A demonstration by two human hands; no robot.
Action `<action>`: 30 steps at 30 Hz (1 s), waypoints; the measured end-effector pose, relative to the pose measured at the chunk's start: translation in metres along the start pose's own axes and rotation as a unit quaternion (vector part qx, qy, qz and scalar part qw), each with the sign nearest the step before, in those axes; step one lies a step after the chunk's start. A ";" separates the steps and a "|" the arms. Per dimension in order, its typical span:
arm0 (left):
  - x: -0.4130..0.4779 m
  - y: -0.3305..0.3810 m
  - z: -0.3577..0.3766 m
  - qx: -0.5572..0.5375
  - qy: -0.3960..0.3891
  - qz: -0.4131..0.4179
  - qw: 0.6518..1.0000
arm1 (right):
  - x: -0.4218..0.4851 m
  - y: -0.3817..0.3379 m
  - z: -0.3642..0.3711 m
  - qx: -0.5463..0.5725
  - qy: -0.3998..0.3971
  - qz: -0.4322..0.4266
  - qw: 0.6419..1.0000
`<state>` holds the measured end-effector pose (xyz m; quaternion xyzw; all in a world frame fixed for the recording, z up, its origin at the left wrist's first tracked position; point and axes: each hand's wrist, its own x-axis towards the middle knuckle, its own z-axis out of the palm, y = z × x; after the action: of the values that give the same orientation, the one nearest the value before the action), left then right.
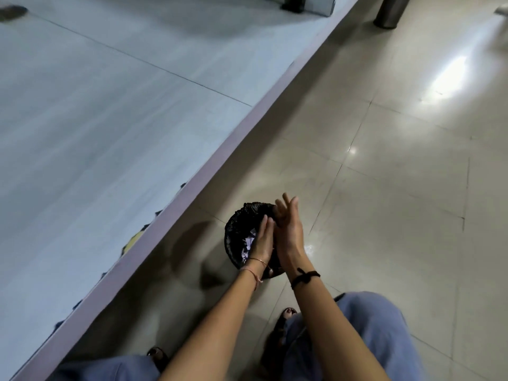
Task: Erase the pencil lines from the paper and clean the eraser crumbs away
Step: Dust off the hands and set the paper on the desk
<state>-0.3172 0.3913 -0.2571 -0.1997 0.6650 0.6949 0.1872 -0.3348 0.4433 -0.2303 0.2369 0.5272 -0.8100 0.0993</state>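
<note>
Nearest the camera are the person's knees in loose blue jeans (371, 325), with a sandalled foot (286, 317) on the tiled floor (384, 188) between them and a second foot (158, 356) further left. Both bare forearms reach forward from the lap. The left wrist wears a thin bracelet (257, 261) and the right wrist a knotted black cord (305, 277).

The left hand (262, 237) and right hand (288, 229) meet palm to palm with the fingers straight, neither holding anything. The right one stands a little higher, its fingers fanned and blurred.

Directly under and just beyond the hands stands a small bin (236, 224) lined with a black bag, on the floor close to the edge of the bench (96, 119). Pale scraps show inside it to the left of the left hand. Eraser crumbs are too small to make out on the palms or in the bin.

The pale grey bench runs diagonally up the left side, and a thin seam crosses its top. At its far end sits a dark object (294, 2), and a metal cylinder (390, 12) stands on the floor beyond
</note>
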 end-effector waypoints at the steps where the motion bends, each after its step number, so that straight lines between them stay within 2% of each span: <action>1: -0.008 0.005 -0.002 0.003 0.018 0.016 1.000 | -0.007 -0.010 0.000 -0.029 0.011 -0.042 0.999; 5: -0.047 0.046 -0.007 -0.042 0.029 0.086 0.995 | -0.044 -0.041 0.004 -0.106 0.053 -0.203 0.972; 8: -0.089 0.083 -0.015 -0.041 0.046 0.181 0.982 | -0.078 -0.065 0.022 -0.139 0.053 -0.273 0.950; 12: -0.143 0.124 -0.037 -0.037 0.108 0.283 0.952 | -0.126 -0.095 0.057 -0.123 -0.009 -0.340 0.932; 16: -0.200 0.148 -0.084 -0.042 0.223 0.360 0.905 | -0.175 -0.103 0.104 -0.149 -0.125 -0.370 0.909; 22: -0.272 0.141 -0.168 -0.001 0.367 0.369 0.854 | -0.237 -0.073 0.182 -0.215 -0.244 -0.362 0.874; 27: -0.334 0.115 -0.247 0.035 0.499 0.315 0.806 | -0.288 -0.021 0.242 -0.265 -0.362 -0.337 0.828; 30: -0.375 0.090 -0.289 0.073 0.582 0.274 0.762 | -0.320 0.014 0.269 -0.285 -0.429 -0.314 0.797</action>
<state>-0.0373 0.1002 0.0065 -0.3606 0.7216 0.4159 -0.4199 -0.1261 0.1664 0.0038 -0.3527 0.6834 -0.6281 0.1183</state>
